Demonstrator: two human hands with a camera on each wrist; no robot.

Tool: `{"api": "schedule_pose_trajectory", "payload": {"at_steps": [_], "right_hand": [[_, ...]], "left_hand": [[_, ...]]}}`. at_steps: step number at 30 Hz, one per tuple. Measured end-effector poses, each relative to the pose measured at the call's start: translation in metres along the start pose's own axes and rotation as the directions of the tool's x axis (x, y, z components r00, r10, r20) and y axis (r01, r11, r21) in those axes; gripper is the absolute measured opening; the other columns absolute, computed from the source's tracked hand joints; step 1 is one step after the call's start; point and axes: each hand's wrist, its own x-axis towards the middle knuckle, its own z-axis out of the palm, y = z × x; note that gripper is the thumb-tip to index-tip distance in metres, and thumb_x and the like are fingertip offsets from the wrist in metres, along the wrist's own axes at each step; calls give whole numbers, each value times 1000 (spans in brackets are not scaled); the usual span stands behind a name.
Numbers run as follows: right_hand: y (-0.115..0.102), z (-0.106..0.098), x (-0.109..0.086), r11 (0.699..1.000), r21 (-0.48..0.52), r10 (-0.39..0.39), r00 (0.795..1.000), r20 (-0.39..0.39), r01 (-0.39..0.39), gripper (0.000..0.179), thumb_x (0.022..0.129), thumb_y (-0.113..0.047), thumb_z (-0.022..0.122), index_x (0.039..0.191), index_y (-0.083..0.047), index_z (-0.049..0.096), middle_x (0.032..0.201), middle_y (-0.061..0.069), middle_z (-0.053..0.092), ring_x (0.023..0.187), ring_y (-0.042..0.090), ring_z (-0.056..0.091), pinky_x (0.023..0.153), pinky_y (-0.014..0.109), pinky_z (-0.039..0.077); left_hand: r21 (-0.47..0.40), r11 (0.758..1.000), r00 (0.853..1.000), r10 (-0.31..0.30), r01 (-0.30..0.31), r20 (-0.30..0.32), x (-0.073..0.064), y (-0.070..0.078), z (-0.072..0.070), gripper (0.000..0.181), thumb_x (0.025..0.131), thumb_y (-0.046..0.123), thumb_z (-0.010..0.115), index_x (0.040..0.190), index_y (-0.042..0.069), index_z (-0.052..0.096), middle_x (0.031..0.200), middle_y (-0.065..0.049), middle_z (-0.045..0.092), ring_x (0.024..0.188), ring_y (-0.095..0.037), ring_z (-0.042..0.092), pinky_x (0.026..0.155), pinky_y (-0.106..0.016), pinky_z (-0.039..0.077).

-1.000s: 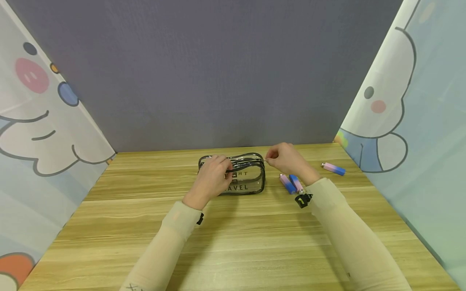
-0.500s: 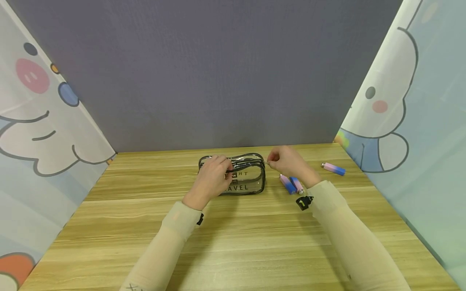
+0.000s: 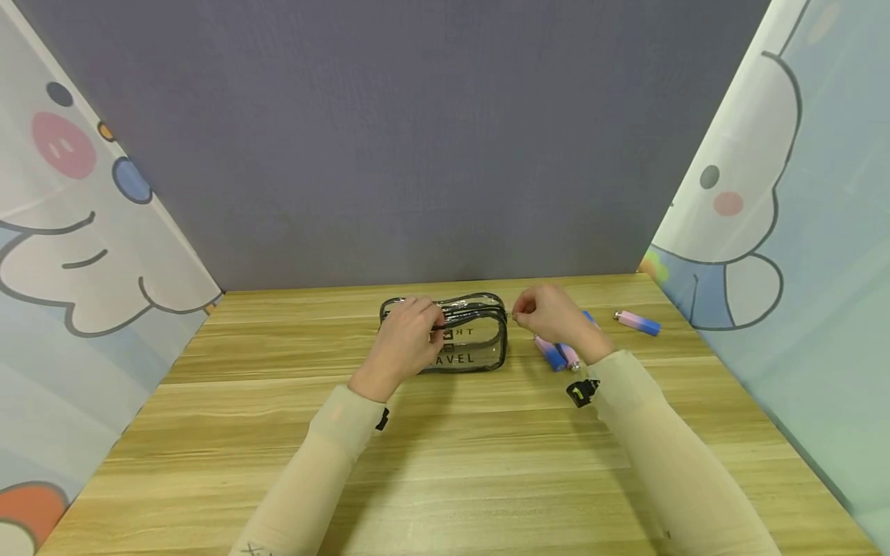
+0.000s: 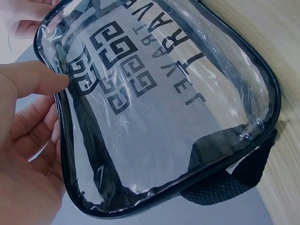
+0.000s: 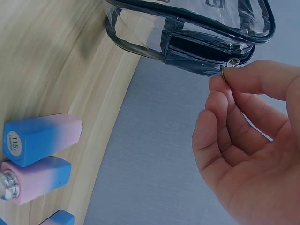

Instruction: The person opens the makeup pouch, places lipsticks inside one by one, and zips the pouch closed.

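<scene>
A clear pouch with black piping and the word TRAVEL (image 3: 480, 344) stands upright on the wooden table. My left hand (image 3: 410, 336) grips its top edge; in the left wrist view the thumb (image 4: 51, 80) presses the clear front panel, with the other fingers behind the edge. At the pouch's right end, my right hand (image 3: 552, 313) pinches the small metal zipper pull (image 5: 222, 71) between thumb and forefinger. The black zipper (image 5: 201, 49) runs along the top, and a black strap loop (image 4: 220, 185) shows at the other end.
Two pink-and-blue tubes (image 3: 550, 354) lie side by side below my right wrist, and part of another shows behind that wrist. Farther right lies a separate tube (image 3: 637, 323). A grey panel (image 3: 431, 154) stands behind the table, with cartoon-printed curtains (image 3: 751, 216) at both sides.
My right hand has shifted slightly down and to the right, still pinching the zipper pull, uncovering less of the tubes' far ends. My left hand and the pouch stay in place.
</scene>
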Motion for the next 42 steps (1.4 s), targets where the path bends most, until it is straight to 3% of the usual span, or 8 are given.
{"api": "schedule_pose_trajectory", "payload": {"at_steps": [24,42], "right_hand": [[9,10,-3,999,11,50,998,39,-50,11,94,-9,63,94,-5,74,89,5,70,79,19,61,74,38,51],[15,19,-2,1000,-8,20,999,27,-20,13,93,-9,64,97,-3,75,92,6,72,84,22,64,77,41,53]], "left_hand": [[0,1000,1000,-10,10,20,0,1,-1,13,79,0,78,88,6,70,89,-3,66,83,-22,57,77,-34,48],[1,1000,1000,0,0,-7,-2,2,-1,14,78,0,78,88,6,70,88,-3,66,82,-22,58,77,-35,49]]}}
